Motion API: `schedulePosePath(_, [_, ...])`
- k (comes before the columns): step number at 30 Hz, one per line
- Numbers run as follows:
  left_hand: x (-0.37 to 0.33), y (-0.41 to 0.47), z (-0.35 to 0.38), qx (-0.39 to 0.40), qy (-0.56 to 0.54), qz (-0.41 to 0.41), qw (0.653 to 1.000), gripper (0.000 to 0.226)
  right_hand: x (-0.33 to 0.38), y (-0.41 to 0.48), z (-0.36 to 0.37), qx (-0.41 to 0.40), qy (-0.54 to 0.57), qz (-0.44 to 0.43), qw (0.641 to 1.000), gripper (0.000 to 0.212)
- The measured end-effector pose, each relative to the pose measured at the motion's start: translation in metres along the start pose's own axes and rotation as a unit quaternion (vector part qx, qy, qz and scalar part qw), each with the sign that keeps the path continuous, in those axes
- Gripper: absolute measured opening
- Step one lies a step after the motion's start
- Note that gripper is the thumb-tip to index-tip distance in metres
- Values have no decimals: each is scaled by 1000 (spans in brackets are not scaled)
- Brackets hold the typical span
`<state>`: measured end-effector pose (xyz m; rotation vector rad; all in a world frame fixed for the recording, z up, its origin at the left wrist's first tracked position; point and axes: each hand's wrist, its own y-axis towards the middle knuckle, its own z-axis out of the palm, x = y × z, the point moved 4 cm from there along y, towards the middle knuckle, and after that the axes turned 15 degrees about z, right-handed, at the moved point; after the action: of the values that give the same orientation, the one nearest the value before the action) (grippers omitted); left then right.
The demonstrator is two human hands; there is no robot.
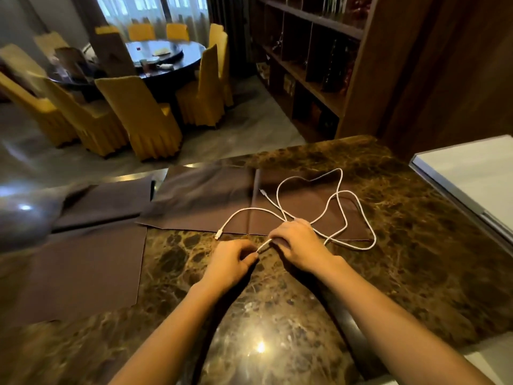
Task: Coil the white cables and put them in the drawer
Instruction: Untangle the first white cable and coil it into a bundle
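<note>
White cables lie in loose, tangled loops on a brown mat on the marble counter. One plug end rests at the mat's front edge, and another thin plug tip points away on the mat. My left hand pinches a cable end between thumb and fingers. My right hand grips the same cable a few centimetres further along, knuckles up. A short taut piece of cable shows between the two hands. No drawer is in view.
Brown mats cover the left and middle of the dark marble counter. A white surface with a metal edge borders the right. Beyond the counter stand yellow-covered chairs, a round table and dark wooden shelves.
</note>
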<state>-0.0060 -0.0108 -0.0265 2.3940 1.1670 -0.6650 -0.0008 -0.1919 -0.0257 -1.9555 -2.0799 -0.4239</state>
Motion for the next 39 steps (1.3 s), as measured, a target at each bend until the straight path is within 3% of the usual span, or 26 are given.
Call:
schedulePosePath(4, [-18,5,-3,-41,12,41,998,20,1,-9,-15,-48,69,-30,996,21])
schedulePosePath(7, [-24,10,-7,-11,13,54,998,23,-6,-14,-34,-58,88,-22,994,19])
schedulePosePath(12, [-8,10,-24,30,111,90,989,16,-31,-25,-69,-40,89,6,995,24])
schedulePosePath(16, [12,-2,-54,4,175,72,982,22,-55,-36,-101,-49,83,30,995,22])
schedulePosePath(21, [31,-11,-79,33,225,-23,974,42,-72,-49,-122,-84,77,57,992,23])
schedulePosePath(23, [12,-3,-73,21,233,1,972,43,-66,-52,-122,-91,79,50,991,22])
schedulePosePath(27, [-65,25,-48,-56,178,127,974,39,-43,-52,-121,-102,106,29,989,21])
schedulePosePath(31, [-126,45,-32,-60,120,221,966,33,-24,-52,-124,-97,132,20,986,21])
schedulePosePath(39, [-110,48,-57,-71,222,233,944,24,-26,-58,-136,-51,122,31,991,25])
